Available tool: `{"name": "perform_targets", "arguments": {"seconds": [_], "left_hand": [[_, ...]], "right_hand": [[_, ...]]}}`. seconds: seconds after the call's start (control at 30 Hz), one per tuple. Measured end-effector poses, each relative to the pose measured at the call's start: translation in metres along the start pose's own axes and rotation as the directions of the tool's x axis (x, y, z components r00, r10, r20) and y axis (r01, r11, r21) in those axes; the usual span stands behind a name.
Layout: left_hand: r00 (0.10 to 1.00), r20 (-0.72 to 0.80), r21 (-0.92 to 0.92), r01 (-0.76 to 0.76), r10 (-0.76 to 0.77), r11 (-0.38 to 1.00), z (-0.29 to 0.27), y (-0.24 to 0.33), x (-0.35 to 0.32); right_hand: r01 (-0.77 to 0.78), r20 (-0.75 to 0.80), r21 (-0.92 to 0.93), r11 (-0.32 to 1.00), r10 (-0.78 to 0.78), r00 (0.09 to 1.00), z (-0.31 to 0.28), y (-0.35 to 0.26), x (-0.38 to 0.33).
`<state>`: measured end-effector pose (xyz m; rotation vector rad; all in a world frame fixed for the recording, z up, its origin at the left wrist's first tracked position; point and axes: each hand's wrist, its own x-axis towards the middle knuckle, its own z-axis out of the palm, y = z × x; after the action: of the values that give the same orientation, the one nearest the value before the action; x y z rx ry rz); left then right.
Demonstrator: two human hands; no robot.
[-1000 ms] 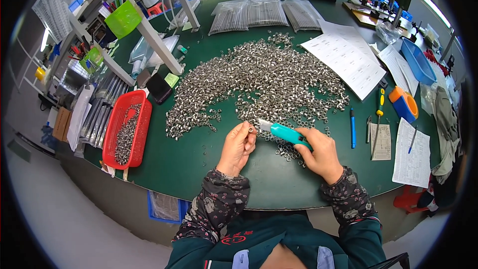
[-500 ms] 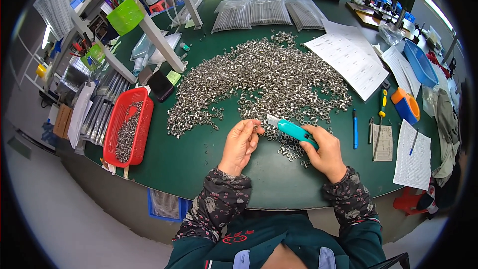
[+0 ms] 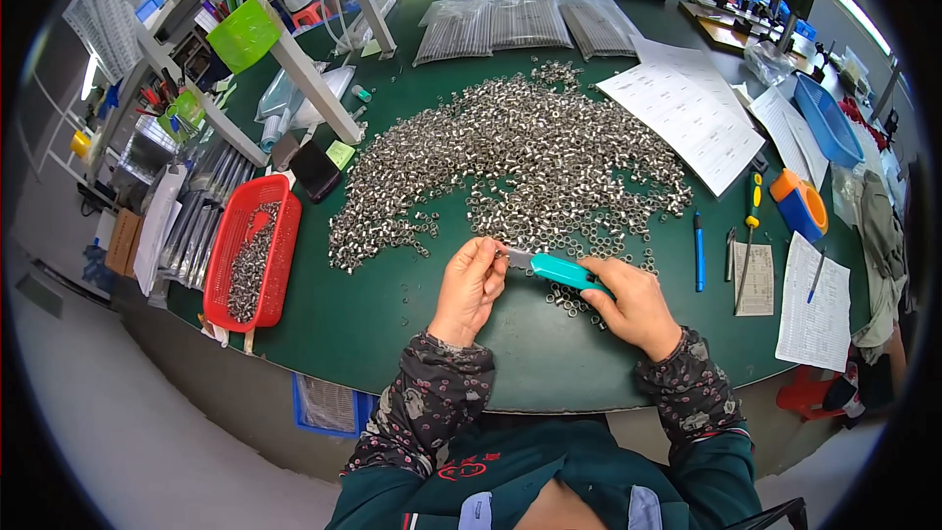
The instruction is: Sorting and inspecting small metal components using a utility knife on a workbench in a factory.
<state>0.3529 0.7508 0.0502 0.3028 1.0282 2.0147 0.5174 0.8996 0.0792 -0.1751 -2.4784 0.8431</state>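
Observation:
My right hand (image 3: pixel 633 302) is closed round a teal utility knife (image 3: pixel 561 269), its blade pointing left. The blade tip reaches the fingertips of my left hand (image 3: pixel 469 287). Those fingers pinch a small metal ring (image 3: pixel 500 252), mostly covered by them. Just beyond both hands a wide heap of small shiny metal rings (image 3: pixel 510 152) spreads over the green table (image 3: pixel 432 334). Some loose rings (image 3: pixel 574 302) lie beneath the knife and my right hand.
At the left stands a red plastic basket (image 3: pixel 285 265) partly filled with small metal pieces. Printed sheets (image 3: pixel 682 123), a blue pen (image 3: pixel 699 253), a yellow-handled screwdriver (image 3: pixel 755 198) and an orange-and-blue tape dispenser (image 3: pixel 800 204) lie right. Bagged metal rods (image 3: pixel 530 22) lie at the back.
My right hand has brought the knife left and slightly down, so its blade now meets the fingertips of my left hand. The left hand has hardly moved.

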Motion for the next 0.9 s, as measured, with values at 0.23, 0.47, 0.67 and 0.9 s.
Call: {"name": "perform_targets", "arguments": {"seconds": [0.23, 0.47, 0.67, 0.9], "left_hand": [[0.999, -0.039, 0.017, 0.011, -0.011, 1.000, 0.0039, 0.0001, -0.0019], [0.996, -0.084, 0.067, 0.015, -0.009, 0.998, 0.0053, -0.0018, -0.0021], [0.995, -0.102, 0.172, 0.009, 0.008, 0.985, 0.0068, -0.0003, -0.0030], [0.994, -0.109, 0.247, 0.049, -0.023, 0.968, 0.0090, 0.0036, -0.0039]], "right_hand": [[-0.002, 0.091, -0.011, 1.000, 0.003, 0.996, 0.0023, 0.0010, -0.0016], [-0.023, 0.104, -0.025, 0.999, 0.025, 0.994, 0.0023, 0.0014, -0.0023], [-0.003, 0.085, -0.079, 0.997, 0.010, 0.996, 0.0010, -0.0016, -0.0018], [0.017, 0.083, -0.105, 0.994, -0.008, 0.997, -0.0001, -0.0006, -0.0017]]}}
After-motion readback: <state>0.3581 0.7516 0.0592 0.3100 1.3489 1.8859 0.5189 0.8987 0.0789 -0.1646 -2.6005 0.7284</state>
